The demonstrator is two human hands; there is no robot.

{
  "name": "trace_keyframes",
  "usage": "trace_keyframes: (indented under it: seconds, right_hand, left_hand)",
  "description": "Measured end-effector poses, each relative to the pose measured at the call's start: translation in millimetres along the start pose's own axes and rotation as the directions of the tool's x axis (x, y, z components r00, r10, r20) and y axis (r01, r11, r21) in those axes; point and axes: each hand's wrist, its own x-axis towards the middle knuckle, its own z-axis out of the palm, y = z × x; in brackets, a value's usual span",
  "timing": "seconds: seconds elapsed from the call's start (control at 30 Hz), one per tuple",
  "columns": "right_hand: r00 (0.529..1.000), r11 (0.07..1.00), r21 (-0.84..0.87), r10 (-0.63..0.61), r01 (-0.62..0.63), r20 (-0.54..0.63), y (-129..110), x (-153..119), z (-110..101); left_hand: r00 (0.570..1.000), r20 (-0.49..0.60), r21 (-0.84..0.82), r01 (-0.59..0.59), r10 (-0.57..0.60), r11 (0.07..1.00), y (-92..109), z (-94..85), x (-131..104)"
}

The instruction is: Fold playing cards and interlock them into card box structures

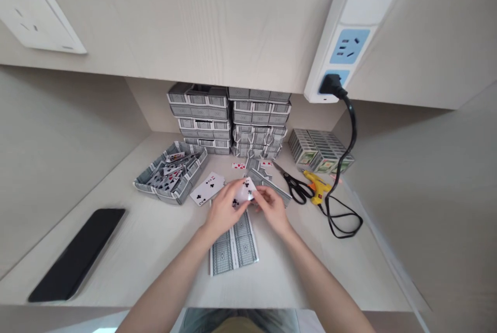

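Observation:
A white playing card with black club marks is held up between my two hands. My left hand grips its left side, with fingers along the top and the thumb below. At its right edge, my right hand pinches it between thumb and fingers. Below them lies a flat panel of joined grey-backed cards. More grey folded card pieces sit just behind my hands, partly hidden. Left of my left hand, loose club cards lie face up.
An open card-built box full of loose cards stands left. Stacked card boxes line the back. Wrapped decks, black scissors and a yellow glue gun, its cord plugged into a power strip, are right. A black phone lies front left.

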Motion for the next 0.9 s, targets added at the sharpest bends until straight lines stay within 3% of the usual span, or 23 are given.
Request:
trace_keyframes:
  seconds: [0.1,0.2,0.37,0.5,0.63,0.73,0.9]
  right_hand:
    - [0.999,0.999,0.044,0.025,-0.027,0.037,5,2,1]
    - [0.999,0.996,0.076,0.037,-0.037,-0.001,9,5,-1]
    - [0.995,0.992,0.122,0.047,-0.037,-0.087,8,9,-7]
    - [0.979,0.992,0.127,0.043,-0.018,-0.197,8,12,-10]
    - [0.966,0.988,0.153,0.073,-0.035,-0.249,8,12,-12]
    - [0.972,0.985,0.16,0.103,-0.07,-0.209,6,10,-11]
    - [0.993,0.986,0.139,0.103,-0.093,-0.065,4,5,-3]
  left_hand:
    - [0.998,0.043,-0.028,-0.049,0.05,0.998,4,8.1,-5]
    - [0.999,0.04,-0.031,-0.015,0.016,0.999,0,9.9,-5]
    - [0.974,0.051,-0.138,0.227,-0.223,0.964,-16,7.6,3]
    - [0.894,0.19,-0.397,0.449,-0.407,0.8,-21,8.0,8]
    - [0.827,0.295,-0.617,0.547,-0.478,0.566,-17,8.7,9]
    - [0.809,0.326,-0.697,0.555,-0.489,0.454,-13,8.7,8]
    - [0.804,0.403,-0.714,0.575,-0.436,0.4,-10,12.1,5]
